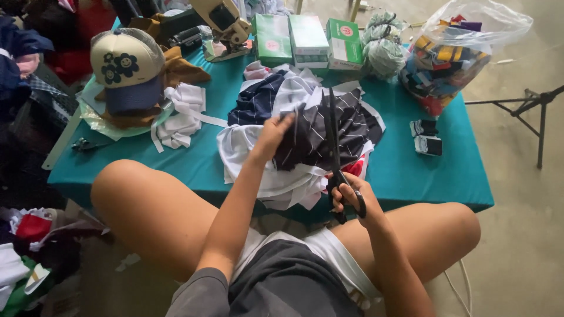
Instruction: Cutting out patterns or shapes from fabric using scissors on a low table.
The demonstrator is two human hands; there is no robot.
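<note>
Dark striped fabric (pixel 317 132), table's near edge | left hand (pixel 271 136) pinching it | right hand (pixel 351 196) gripping black scissors (pixel 335 149), blades together, pointing up

Soft daylight, mild blur, faint shadows

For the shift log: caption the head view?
Left hand grips dark striped fabric; right hand holds black scissors over teal table.

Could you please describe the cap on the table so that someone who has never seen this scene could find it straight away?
Start at the teal table and go to its far left end, away from the clear bag of coloured pieces. There, atop folded brown cloth, sits the cap. It alone has a cream crown with dark flower shapes and a navy brim.
</note>
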